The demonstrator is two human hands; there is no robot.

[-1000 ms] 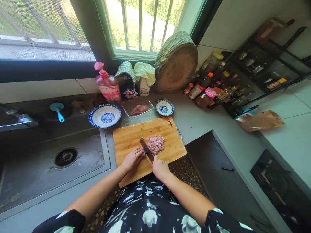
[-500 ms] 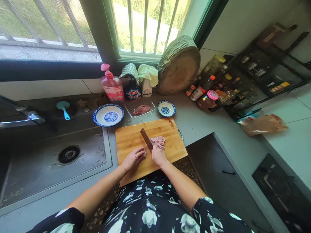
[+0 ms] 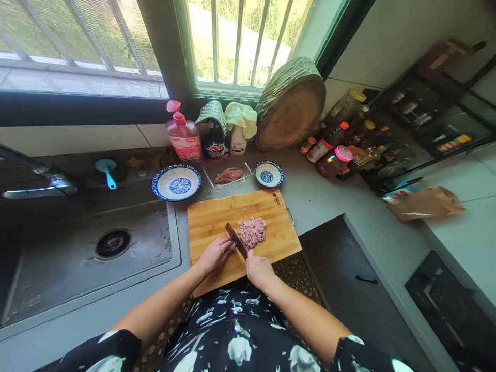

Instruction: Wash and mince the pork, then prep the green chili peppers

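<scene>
My right hand is closed around the handle of a cleaver, whose blade slants up to the left over the wooden cutting board. Close against the blade's left side, my left hand is closed with its fingers curled down on a small piece of meat, mostly hidden under the fingertips. Chopped pink meat lies in a pile just right of the blade. Behind the board, a larger piece of raw meat rests on a clear tray or sheet between two blue-rimmed dishes.
The large dish and small dish stand behind the board. A sink lies to the left. Along the window are a pink soap bottle, cleaning bottles and a round wooden block. Sauce bottles crowd the right corner.
My right hand has drawn the cleaver down toward me, baring more of the chopped meat. The left hand stays on its piece, now against the blade. The whole view has shifted slightly.
</scene>
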